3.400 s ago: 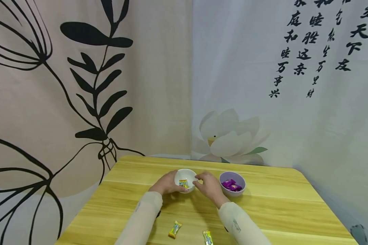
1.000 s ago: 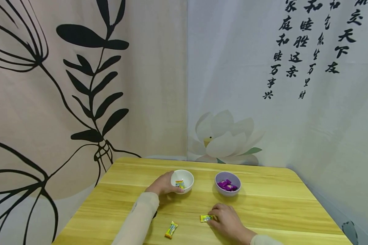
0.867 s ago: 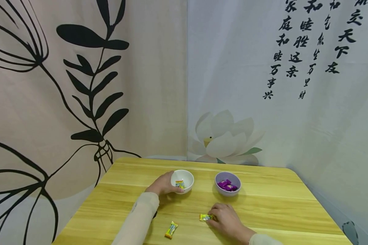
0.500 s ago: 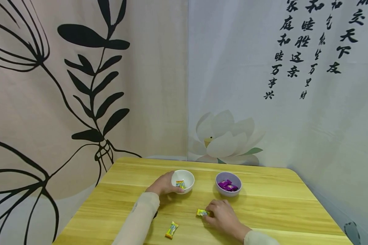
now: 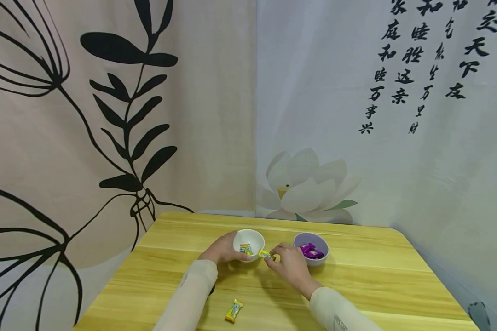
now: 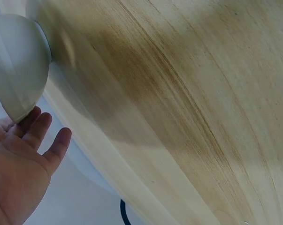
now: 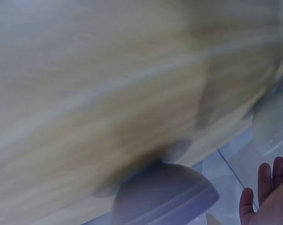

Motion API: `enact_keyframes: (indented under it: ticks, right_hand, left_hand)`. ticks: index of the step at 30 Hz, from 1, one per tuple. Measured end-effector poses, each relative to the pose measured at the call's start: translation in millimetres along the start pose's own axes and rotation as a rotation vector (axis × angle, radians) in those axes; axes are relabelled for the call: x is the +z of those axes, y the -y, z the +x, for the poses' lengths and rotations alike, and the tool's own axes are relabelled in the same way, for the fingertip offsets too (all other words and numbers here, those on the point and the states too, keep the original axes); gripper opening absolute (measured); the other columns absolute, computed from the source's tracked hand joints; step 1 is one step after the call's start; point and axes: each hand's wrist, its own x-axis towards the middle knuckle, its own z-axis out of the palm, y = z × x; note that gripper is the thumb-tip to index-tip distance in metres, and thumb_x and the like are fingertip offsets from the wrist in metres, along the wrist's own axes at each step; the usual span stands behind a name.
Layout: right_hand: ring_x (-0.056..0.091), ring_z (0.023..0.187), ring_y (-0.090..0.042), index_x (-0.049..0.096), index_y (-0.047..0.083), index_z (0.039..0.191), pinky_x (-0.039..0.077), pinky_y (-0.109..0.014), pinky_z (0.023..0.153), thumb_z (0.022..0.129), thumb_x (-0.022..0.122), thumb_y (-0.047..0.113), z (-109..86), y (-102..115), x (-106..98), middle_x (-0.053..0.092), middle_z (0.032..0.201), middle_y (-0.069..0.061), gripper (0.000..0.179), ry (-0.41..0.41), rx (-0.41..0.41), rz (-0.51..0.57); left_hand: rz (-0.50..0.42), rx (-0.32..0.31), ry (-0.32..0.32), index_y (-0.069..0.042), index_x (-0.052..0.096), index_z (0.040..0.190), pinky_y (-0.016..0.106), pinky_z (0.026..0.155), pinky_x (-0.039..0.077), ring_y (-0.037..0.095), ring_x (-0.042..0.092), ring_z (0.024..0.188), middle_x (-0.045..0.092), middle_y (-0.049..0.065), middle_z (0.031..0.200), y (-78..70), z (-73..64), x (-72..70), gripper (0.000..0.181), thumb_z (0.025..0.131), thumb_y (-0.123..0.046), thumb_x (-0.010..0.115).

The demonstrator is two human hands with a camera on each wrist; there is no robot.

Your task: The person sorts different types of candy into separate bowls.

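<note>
My left hand (image 5: 221, 248) grips the left side of a white bowl (image 5: 255, 236), its thumb along the near side. Yellow-wrapped candy (image 5: 245, 248) lies inside the bowl. In the left wrist view the fingers touch the underside of the bowl (image 6: 19, 65) near its rim. My right hand (image 5: 291, 264) pinches another yellow-wrapped candy (image 5: 266, 254) by one end, at the right rim of the white bowl. A third yellow candy (image 5: 234, 311) lies on the table near the front. The right wrist view is blurred and does not show the pinched candy.
Just right of my right hand stands a purple bowl (image 5: 320, 243) holding purple-wrapped candies (image 5: 310, 251). Both bowls sit on a wooden table (image 5: 377, 276). Printed curtains (image 5: 215, 115) hang behind its far edge.
My right hand took hold of the yellow candy on the right of the table, lifted it and carried it forward and left to the white bowl. The left hand stayed on the bowl.
</note>
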Motion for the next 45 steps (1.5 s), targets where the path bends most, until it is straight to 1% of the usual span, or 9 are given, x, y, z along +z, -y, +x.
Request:
enact_keyframes:
  ticks: [4, 9, 15, 18, 22, 28, 33, 38, 45]
  right_hand:
    - [0.067, 0.081, -0.023, 0.077, 0.011, 0.087, 0.053, -0.044, 0.075, 0.083, 0.079, 0.036, 15.9, 3, 0, 0.068, 0.090, 0.000, 0.025, -0.012, 0.031, -0.020]
    - [0.067, 0.080, -0.025, 0.078, 0.010, 0.090, 0.053, -0.047, 0.074, 0.085, 0.077, 0.037, 31.9, 6, -1, 0.068, 0.093, -0.003, 0.027, 0.018, 0.071, -0.042]
    - [0.067, 0.083, -0.025, 0.079, 0.013, 0.094, 0.051, -0.047, 0.076, 0.087, 0.075, 0.040, 42.9, 7, 0, 0.069, 0.097, -0.004, 0.028, 0.057, 0.108, -0.085]
    - [0.067, 0.090, -0.026, 0.078, 0.012, 0.102, 0.050, -0.048, 0.078, 0.087, 0.074, 0.041, 45.5, 7, 2, 0.070, 0.103, -0.005, 0.032, 0.081, 0.132, -0.089]
    - [0.067, 0.098, -0.030, 0.075, 0.012, 0.111, 0.050, -0.051, 0.082, 0.089, 0.072, 0.037, 46.1, 6, 2, 0.070, 0.109, -0.008, 0.034, 0.098, 0.154, -0.074]
    - [0.067, 0.097, -0.032, 0.077, 0.012, 0.105, 0.051, -0.051, 0.082, 0.089, 0.074, 0.034, 41.7, 4, 1, 0.070, 0.108, -0.009, 0.027, 0.097, 0.153, -0.068]
    - [0.068, 0.097, -0.031, 0.077, 0.013, 0.104, 0.051, -0.052, 0.083, 0.089, 0.074, 0.035, 38.8, 1, 3, 0.070, 0.108, -0.007, 0.027, 0.090, 0.149, -0.049]
    - [0.068, 0.094, -0.030, 0.077, 0.012, 0.103, 0.052, -0.052, 0.081, 0.088, 0.076, 0.033, 36.2, 1, 4, 0.070, 0.107, -0.007, 0.026, 0.083, 0.123, -0.013]
    - [0.068, 0.089, -0.027, 0.077, 0.011, 0.103, 0.055, -0.046, 0.077, 0.087, 0.077, 0.031, 26.0, 2, 6, 0.069, 0.102, -0.005, 0.025, 0.095, 0.057, 0.041]
  left_hand:
    - [-0.001, 0.016, 0.004, 0.000, 0.049, 0.139, 0.049, 0.091, 0.047, 0.031, 0.060, 0.104, 0.062, 0.016, 0.120, -2.1, 1.0, 2.8, 0.085, 0.074, -0.037, 0.089]
    - [0.007, 0.030, 0.013, -0.001, 0.050, 0.138, 0.046, 0.088, 0.048, 0.027, 0.060, 0.099, 0.062, 0.014, 0.118, -5.9, 3.6, 8.5, 0.082, 0.075, -0.038, 0.088]
    - [0.028, 0.034, 0.024, -0.003, 0.051, 0.138, 0.043, 0.082, 0.049, 0.017, 0.057, 0.089, 0.062, 0.013, 0.116, -13.1, 6.3, 12.5, 0.079, 0.077, -0.038, 0.086]
    - [0.026, 0.043, 0.029, -0.004, 0.051, 0.137, 0.042, 0.082, 0.049, 0.018, 0.058, 0.090, 0.063, 0.013, 0.117, -14.2, 7.0, 14.4, 0.078, 0.077, -0.039, 0.086]
    - [0.024, 0.034, 0.026, -0.003, 0.051, 0.137, 0.045, 0.083, 0.050, 0.021, 0.059, 0.093, 0.063, 0.012, 0.116, -13.3, 7.1, 16.0, 0.080, 0.076, -0.040, 0.087]
    - [0.034, -0.006, 0.015, -0.003, 0.050, 0.139, 0.045, 0.083, 0.049, 0.019, 0.057, 0.091, 0.062, 0.010, 0.114, -10.3, 5.9, 14.8, 0.084, 0.075, -0.043, 0.087]
    - [0.032, -0.032, 0.000, -0.003, 0.048, 0.141, 0.047, 0.087, 0.048, 0.020, 0.057, 0.095, 0.061, 0.012, 0.118, -7.6, 2.7, 11.1, 0.087, 0.074, -0.043, 0.087]
    - [0.020, -0.046, -0.006, -0.002, 0.047, 0.142, 0.051, 0.091, 0.047, 0.026, 0.058, 0.102, 0.060, 0.013, 0.122, -5.9, -1.1, 5.5, 0.090, 0.073, -0.042, 0.088]
    - [0.017, -0.031, -0.004, -0.003, 0.047, 0.142, 0.051, 0.092, 0.046, 0.027, 0.058, 0.105, 0.061, 0.013, 0.122, 0.8, -1.1, -0.3, 0.089, 0.073, -0.041, 0.088]
